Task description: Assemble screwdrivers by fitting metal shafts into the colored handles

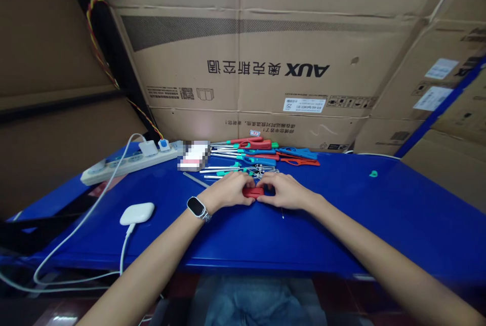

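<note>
Between my two hands, low over the blue table (341, 225), is the red handle of a long-reach lighter (253, 193). My left hand (230, 188) is closed on its left end, thumb and fingers pinching it. From the other side my right hand (286, 192) pinches its right end. A thin metal tube (195, 179) sticks out to the left beyond my left hand; whether it joins the red handle is hidden. Just past my fingers lie loose metal tubes with green parts (224, 172) and small metal bits (261, 168).
Behind those lies a pile of red and blue lighters (261, 161). A power strip (129, 164) and a white case (137, 213) with a cable are on the left. A small green piece (373, 174) lies at right. Cardboard (266, 37) walls the back.
</note>
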### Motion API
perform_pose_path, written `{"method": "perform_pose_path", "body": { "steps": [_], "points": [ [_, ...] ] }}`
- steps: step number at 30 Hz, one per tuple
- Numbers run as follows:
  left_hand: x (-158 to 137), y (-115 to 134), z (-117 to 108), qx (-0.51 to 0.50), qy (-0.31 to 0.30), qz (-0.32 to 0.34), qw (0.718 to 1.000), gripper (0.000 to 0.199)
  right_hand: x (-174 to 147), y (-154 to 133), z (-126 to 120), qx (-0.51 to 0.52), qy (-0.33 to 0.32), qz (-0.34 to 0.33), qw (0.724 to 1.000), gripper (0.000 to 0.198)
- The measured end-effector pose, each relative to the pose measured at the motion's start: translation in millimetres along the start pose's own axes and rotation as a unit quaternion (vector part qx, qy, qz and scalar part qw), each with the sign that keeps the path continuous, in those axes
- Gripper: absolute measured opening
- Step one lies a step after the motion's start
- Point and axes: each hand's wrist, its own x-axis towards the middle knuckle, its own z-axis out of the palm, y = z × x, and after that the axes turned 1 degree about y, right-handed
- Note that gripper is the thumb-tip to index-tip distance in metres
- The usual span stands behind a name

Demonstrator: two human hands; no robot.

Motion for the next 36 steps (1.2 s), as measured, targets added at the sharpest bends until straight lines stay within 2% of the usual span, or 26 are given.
{"method": "perform_pose_path", "body": {
  "steps": [7, 13, 20, 28, 33, 36],
  "points": [
    [2.4, -3.9, 3.1, 0.005, -0.005, -0.012, 1.000, 0.021, -2.0, -0.6, -1.5, 0.001, -0.010, -0.029, 1.000, 0.026],
    [2.9, -2.1, 3.5, -0.011, -0.005, -0.020, 1.000, 0.029, 3.4, 1.1, -12.7, 0.047, 0.043, -0.046, 0.997, 0.029],
    [-2.7, -7.0, -9.1, -0.036, 0.022, -0.020, 0.999, 0.045, 8.7, 17.7, -8.6, 0.100, 0.056, -0.034, 0.993, 0.029],
    [-16.7, -34.4, -24.0, 0.031, 0.077, -0.067, 0.994, 0.036, 15.2, 37.4, -2.9, 0.115, 0.142, -0.024, 0.983, 0.032],
    [-17.9, -47.4, -24.2, 0.045, 0.088, -0.054, 0.994, 0.019, 15.9, 49.7, 1.2, 0.114, 0.168, 0.001, 0.979, 0.033],
    [-16.7, -51.0, -23.0, 0.034, 0.092, -0.039, 0.994, 0.018, 14.4, 53.9, 4.4, 0.124, 0.180, 0.007, 0.976, 0.033]
  ]
}}
